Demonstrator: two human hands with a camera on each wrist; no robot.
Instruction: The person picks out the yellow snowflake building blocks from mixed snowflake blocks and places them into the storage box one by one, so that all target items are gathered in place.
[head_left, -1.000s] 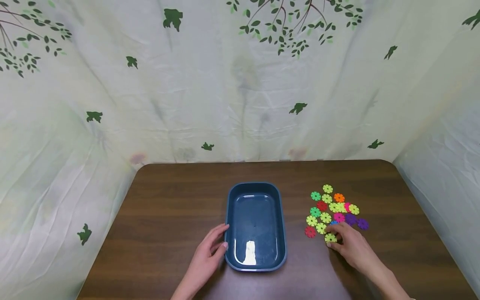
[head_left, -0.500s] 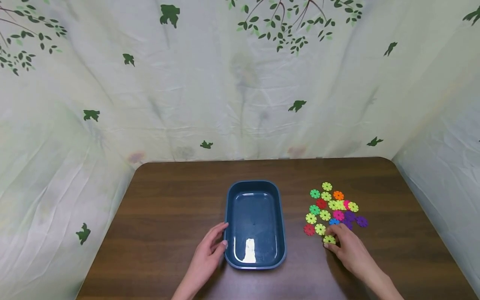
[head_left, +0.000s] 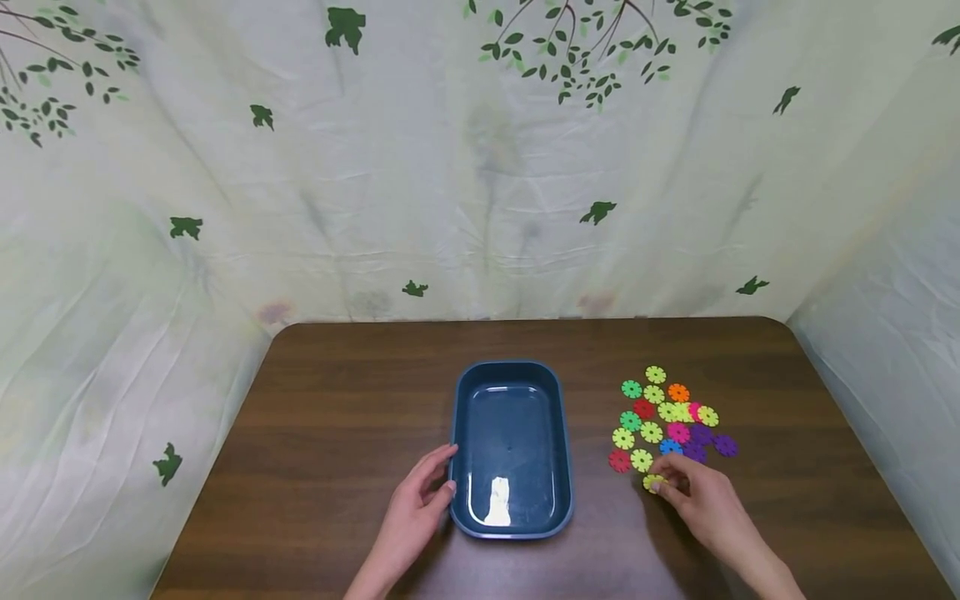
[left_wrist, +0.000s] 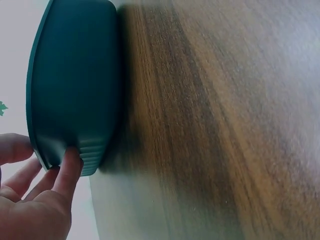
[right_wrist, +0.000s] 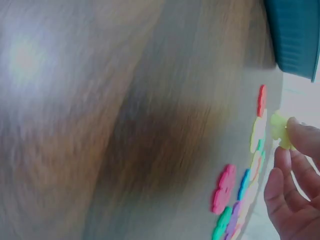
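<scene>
A dark blue rectangular tray (head_left: 510, 533) stands on the wooden table. At its left side my left hand (head_left: 411, 508) holds the rim between thumb and fingers; in the left wrist view fingertips (left_wrist: 70, 167) lie against the outer wall. To the right of the tray, my right hand (head_left: 705, 500) pinches a yellow notched plastic disc (right_wrist: 279, 127) between thumb and fingers. In the right wrist view this disc appears lifted off the table. Just beyond that hand lies a loose group of similar discs, among them a red disc (head_left: 620, 461) and a blue disc (head_left: 671, 447).
More discs spread toward the back right, including an orange disc (head_left: 678, 392), a green disc (head_left: 632, 389) and a purple disc (head_left: 725, 446). Some overlap. Behind the brown table (head_left: 360, 375) hangs a pale leaf-print cloth (head_left: 420, 183).
My right hand has shifted slightly left and toward me with the yellow disc, which now looks tilted. More of the blue and purple discs shows. The left hand stays at the tray.
</scene>
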